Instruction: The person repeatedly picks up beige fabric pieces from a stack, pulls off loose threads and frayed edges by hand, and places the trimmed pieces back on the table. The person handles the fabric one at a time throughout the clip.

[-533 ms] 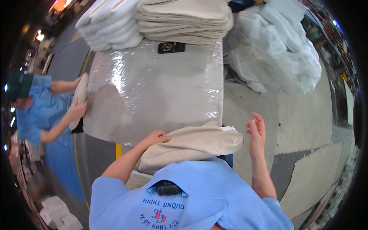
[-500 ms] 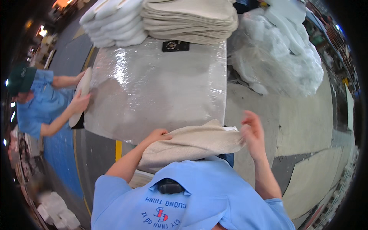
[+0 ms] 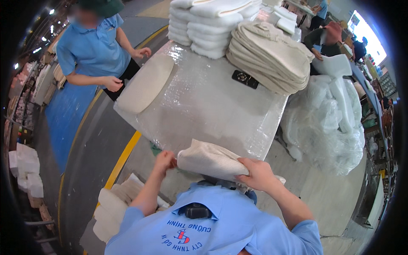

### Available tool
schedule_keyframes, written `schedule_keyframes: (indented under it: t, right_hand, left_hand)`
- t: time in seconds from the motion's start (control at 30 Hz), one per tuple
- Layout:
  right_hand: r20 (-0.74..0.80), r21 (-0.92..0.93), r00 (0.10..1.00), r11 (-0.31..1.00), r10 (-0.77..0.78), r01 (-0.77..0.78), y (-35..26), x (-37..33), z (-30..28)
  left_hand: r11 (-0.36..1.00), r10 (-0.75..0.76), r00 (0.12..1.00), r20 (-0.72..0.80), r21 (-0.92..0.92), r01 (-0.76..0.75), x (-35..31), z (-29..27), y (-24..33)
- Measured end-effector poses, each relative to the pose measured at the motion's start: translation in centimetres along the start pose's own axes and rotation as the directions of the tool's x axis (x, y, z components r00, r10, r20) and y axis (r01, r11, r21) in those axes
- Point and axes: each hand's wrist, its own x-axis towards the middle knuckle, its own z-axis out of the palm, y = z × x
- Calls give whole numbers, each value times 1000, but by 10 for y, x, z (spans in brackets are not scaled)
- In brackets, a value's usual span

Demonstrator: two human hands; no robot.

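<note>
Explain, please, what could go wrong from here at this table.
The beige fabric piece might slip: the right hand grips it, but whether the left hand also holds it is unclear. The oval beige pad lies at the edge of the table, so a knock could drop it. The uneven beige stack could slide onto the black object beside it.
</note>
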Motion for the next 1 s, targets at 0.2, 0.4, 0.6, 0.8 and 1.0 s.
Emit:
schedule_keyframes:
  t: [0.2, 0.4, 0.6, 0.8, 1.0]
  right_hand:
    - [-279, 376, 899, 900, 337, -221, 5, -31, -40]
    - [-615, 683, 642, 716, 458, 143, 26, -57, -30]
    - [-696, 694, 518, 648, 497, 312, 0, -49, -9]
    - [-223, 968, 779, 41, 585, 247, -18, -64, 31]
    - [-217, 975, 878, 141, 426, 173, 37, -76, 126]
  left_hand:
    - [997, 16, 823, 568, -68, 28, -32, 129, 19]
    - [940, 341, 694, 634, -217, -264, -40, 264, 103]
    - [908, 374, 535, 757, -183, -376, -16, 339, 146]
    - [810, -141, 303, 943, 286, -512, 36, 327, 133]
    - [679, -570, 262, 778, 626, -382, 0, 286, 81]
